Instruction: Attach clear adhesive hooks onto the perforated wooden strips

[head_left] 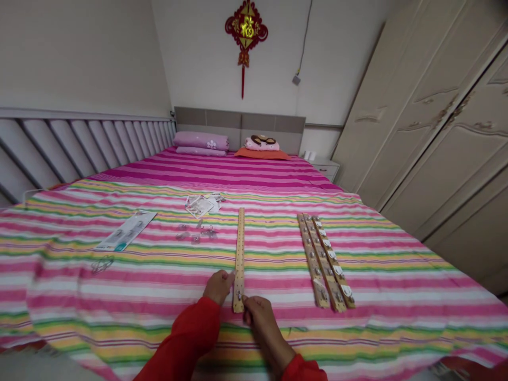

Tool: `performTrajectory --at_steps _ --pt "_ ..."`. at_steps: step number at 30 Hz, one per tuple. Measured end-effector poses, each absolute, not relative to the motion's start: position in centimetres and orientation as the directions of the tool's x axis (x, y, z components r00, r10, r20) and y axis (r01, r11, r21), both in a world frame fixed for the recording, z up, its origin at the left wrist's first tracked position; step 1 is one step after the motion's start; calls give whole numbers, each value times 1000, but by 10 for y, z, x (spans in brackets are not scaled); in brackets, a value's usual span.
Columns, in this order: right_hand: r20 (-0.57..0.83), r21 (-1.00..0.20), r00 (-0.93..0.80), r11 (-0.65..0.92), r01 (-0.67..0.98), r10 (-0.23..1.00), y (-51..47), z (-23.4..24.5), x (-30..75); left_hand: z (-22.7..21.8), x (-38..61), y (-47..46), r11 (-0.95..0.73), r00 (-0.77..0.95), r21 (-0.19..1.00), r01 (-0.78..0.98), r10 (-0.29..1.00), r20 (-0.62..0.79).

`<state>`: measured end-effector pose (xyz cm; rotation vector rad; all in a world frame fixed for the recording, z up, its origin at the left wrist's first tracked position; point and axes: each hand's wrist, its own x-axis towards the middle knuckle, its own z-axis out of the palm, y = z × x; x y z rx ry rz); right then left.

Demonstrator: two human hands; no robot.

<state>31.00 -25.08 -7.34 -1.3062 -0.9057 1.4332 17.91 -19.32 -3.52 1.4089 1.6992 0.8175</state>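
- Closest, the right hand (pixel 257 311) pinches the near end of the wooden strip (pixel 239 248).
- Next to it, the left hand (pixel 218 286) is half curled, fingertips only touching the strip's left side.
- That strip lies flat on the bed cover (pixel 119 296), pointing straight away.

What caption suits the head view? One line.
Left hand and right hand touch the near end of a wooden strip on a striped bedspread; three strips with fittings lie alongside.

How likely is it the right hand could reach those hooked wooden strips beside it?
Probably yes: the right hand is at the single strip, and only bare bedspread separates it from the hooked strips.
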Motion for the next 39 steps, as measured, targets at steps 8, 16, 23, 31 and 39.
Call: performTrajectory --at_steps 8,16,23,31,39 --pt "-194 -975 103 -181 -126 976 -253 -61 325 -11 150 -161 80 -73 937 340 996 -59" --pt "-51 -989 143 -30 -142 988 -230 -45 342 -1 120 -97 91 -314 798 595 941 127" --pt "-59 -988 135 -38 -152 989 -223 -62 346 -8 122 -58 -51 -174 477 877 893 415" --pt "-62 -987 134 -41 -152 989 -224 -63 347 -3 123 -48 -129 -171 650 749 910 378" --pt "-53 -985 136 -29 -172 989 -223 -63 348 13 112 -59 43 -438 996 74 899 -6"
